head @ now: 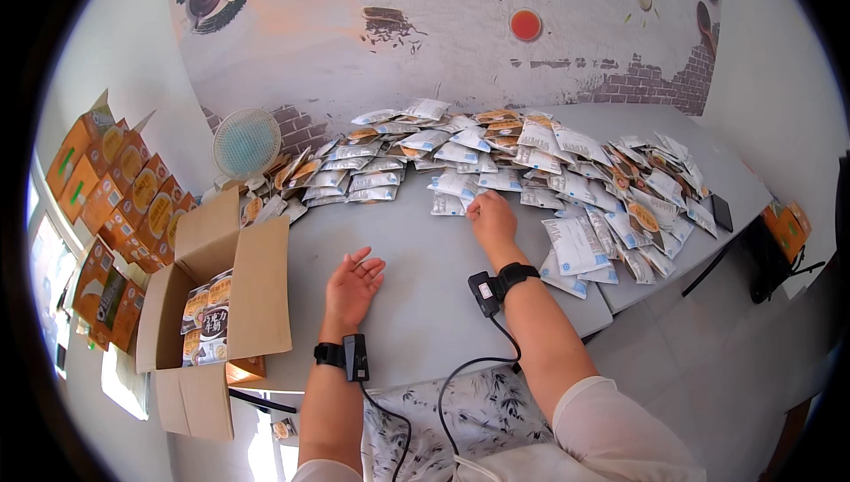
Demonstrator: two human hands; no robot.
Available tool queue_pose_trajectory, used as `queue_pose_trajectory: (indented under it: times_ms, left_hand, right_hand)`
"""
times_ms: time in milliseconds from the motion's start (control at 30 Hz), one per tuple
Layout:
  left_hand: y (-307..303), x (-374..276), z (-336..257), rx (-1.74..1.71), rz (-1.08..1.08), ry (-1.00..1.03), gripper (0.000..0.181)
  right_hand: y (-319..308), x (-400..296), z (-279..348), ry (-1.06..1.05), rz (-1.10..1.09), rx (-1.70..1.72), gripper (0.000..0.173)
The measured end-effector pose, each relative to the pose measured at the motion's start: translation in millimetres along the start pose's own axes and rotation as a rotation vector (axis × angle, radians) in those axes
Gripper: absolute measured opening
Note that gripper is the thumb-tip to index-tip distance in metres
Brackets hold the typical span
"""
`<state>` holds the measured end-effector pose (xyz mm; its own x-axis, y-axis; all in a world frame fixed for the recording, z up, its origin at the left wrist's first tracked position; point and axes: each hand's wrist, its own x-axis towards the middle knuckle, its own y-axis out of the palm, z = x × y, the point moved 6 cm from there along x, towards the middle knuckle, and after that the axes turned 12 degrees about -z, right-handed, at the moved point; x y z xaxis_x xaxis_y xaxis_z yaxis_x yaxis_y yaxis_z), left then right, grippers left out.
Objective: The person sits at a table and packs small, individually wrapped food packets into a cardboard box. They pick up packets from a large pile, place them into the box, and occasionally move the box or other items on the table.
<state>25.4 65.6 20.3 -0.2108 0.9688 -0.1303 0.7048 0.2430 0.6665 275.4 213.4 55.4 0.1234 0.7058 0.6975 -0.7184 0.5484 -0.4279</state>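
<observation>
My left hand (354, 285) hangs over the grey table (412, 322) with its palm turned inward and nothing in it. Its fingers are apart and slightly curled. Further forward, my right hand (493, 220) is at the front edge of a heap of sealed packets (458, 143). Its curled fingertips meet the right edge of a small white packet group (449, 204); whether they grip one is hidden. Most packets show white backs with blue marks, and some show orange or brown fronts. To the left, an open cardboard box (261, 289) holds several upright packets (207, 316).
A small fan (246, 145) stands behind the box. Orange cartons (133, 190) are stacked at the far left. A dark phone (721, 212) lies near the table's right edge. Cables (443, 389) run from both wrist devices towards my lap.
</observation>
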Motion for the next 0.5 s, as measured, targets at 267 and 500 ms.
queue_pose_trajectory:
  times_ms: [267, 500]
  left_hand:
    - [2, -2, 0, 0.07, 0.042, 0.029, 0.046]
    - [21, -9, -1, 0.179, 0.106, 0.173, 0.058]
  right_hand:
    - [-32, -1, 79, -0.235, -0.063, 0.25, 0.012]
    - [-3, -22, 91, 0.469, 0.311, 1.285, 0.01]
